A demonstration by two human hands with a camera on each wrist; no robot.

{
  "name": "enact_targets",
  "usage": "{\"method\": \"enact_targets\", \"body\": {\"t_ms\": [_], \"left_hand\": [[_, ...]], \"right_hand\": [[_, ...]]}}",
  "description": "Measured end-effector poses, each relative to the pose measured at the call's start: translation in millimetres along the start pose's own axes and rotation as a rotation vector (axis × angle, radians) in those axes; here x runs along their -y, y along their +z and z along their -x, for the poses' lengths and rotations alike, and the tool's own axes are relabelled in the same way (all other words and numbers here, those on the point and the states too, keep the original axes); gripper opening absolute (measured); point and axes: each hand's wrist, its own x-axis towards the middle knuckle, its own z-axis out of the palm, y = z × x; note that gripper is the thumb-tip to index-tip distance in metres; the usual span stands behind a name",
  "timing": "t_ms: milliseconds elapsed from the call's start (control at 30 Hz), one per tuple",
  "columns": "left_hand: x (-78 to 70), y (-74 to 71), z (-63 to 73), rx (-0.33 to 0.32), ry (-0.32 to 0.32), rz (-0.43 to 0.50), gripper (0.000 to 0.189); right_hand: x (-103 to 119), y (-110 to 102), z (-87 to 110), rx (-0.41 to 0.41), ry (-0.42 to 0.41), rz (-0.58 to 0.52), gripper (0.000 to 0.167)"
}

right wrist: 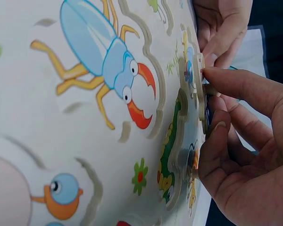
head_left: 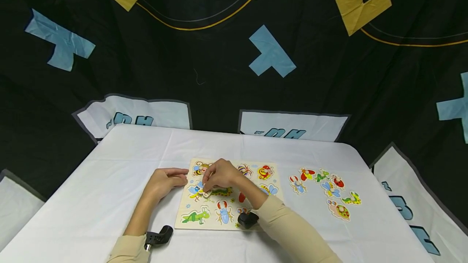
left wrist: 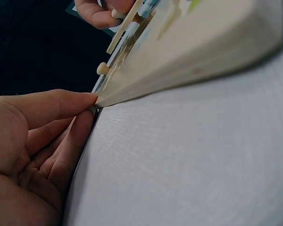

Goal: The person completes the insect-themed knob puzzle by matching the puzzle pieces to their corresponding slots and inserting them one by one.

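Observation:
A wooden puzzle board [head_left: 234, 225] with recessed insect pictures lies flat on the table. My right hand [head_left: 221, 173] is over its left-middle part, pinching a thin wooden puzzle piece [right wrist: 201, 89] by its small knob. The piece is edge-on in both wrist views, so its picture is hidden. It hovers close to the blue-winged insect picture [head_left: 195, 190] and the green caterpillar picture [right wrist: 169, 150]. My left hand [head_left: 164, 182] touches the board's left edge with its fingertips. In the left wrist view, those fingertips [left wrist: 92, 100] meet at the board's corner.
Right of the board lie several loose pieces, among them a stag beetle [head_left: 297, 185], a ladybird [head_left: 338, 182], a caterpillar [head_left: 352, 199] and a snail [head_left: 339, 210]. A white cloth [head_left: 131, 153] covers the table. Behind it hangs a black curtain [head_left: 219, 68].

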Motion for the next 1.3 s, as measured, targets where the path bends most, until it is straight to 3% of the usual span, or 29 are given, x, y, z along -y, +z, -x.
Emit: {"method": "enact_targets", "body": {"t_ms": [233,967,1300], "left_hand": [[1.7,-0.8,-2.4,-0.007,0.003,-0.029,0.036],[2.7,-1.0,-3.1,-0.005,0.023,-0.045,0.035],[1.1,-1.7,-0.7,0.003,0.024,-0.023,0.037]], "right_hand": [[3.3,5.1,-1.0,0.003,0.008,-0.037,0.013],[5.6,18.4,-7.6,-0.001,-0.064,0.013,0.013],[3.6,22.3,-8.2,0.001,-0.052,0.041,0.014]]}}
